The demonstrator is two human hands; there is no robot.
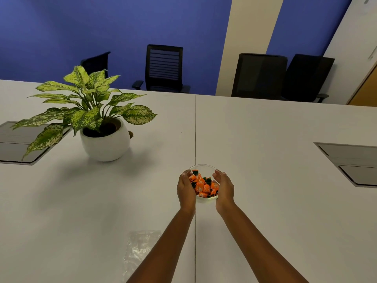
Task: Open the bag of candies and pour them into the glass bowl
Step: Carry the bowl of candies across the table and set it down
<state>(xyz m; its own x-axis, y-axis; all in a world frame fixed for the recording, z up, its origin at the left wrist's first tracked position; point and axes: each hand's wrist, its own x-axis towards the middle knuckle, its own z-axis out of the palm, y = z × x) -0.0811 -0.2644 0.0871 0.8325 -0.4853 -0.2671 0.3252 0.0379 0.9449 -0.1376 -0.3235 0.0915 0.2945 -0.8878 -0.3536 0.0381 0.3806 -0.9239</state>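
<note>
With the clear bag (pixel 140 248) lying empty on the near table (pixel 265 160) and the orange candies (pixel 204 185) in the glass bowl (pixel 202 167), my left hand (pixel 186 189) and right hand (pixel 224 188) cup its sides, fingers (pixel 219 173) curled around it, so I should keep it level.

Glass bowl (pixel 201 167) holds orange candies (pixel 204 185); clear bag (pixel 140 248) empty, flat.

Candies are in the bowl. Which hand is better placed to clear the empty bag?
Left, probably. The empty bag lies beside the left forearm; the right hand would have to cross over. Both hands cup the glass bowl.
</note>
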